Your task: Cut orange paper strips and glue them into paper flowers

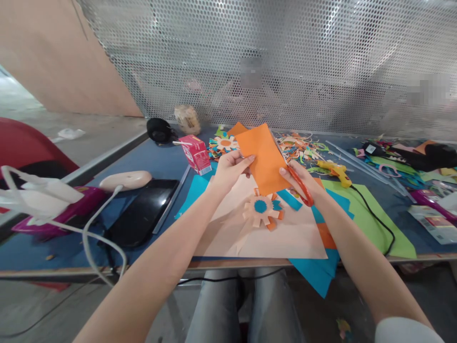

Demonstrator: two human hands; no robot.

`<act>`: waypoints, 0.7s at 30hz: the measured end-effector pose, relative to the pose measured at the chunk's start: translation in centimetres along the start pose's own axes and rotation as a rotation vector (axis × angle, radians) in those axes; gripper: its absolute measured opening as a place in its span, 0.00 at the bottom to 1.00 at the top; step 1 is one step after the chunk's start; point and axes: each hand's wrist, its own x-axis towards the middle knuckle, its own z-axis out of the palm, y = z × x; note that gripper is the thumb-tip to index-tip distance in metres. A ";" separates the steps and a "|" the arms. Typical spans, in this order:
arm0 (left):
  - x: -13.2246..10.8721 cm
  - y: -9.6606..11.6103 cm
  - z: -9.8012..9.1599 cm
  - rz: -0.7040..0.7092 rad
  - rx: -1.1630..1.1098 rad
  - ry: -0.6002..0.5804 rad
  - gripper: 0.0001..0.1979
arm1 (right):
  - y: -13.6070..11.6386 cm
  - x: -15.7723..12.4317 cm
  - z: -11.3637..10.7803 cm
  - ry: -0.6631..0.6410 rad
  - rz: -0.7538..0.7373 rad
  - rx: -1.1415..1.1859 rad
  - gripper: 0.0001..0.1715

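An orange sheet of paper (264, 157) is raised over the middle of the table, pinched at its left edge by my left hand (233, 167). My right hand (303, 181) grips red-handled scissors (302, 185) at the sheet's right side; their blades are mostly hidden by the paper. Below lies a large pale peach sheet (228, 228). On it rests a peach paper flower with a blue centre (260, 206), with orange and blue pieces partly under it. Another pale flower with an orange centre (225, 143) sits behind my left hand.
A yellow glue gun (335, 172) with a black cord lies on green paper (389, 224) at right. Coloured scraps (302, 146) are heaped at the back by a perforated metal panel (214, 57). A pink drink carton (196, 153), black phone (143, 212) and white cables stand left.
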 end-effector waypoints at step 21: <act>-0.2 0.1 0.2 0.015 0.057 -0.031 0.15 | 0.0 0.1 0.2 0.017 0.064 -0.031 0.25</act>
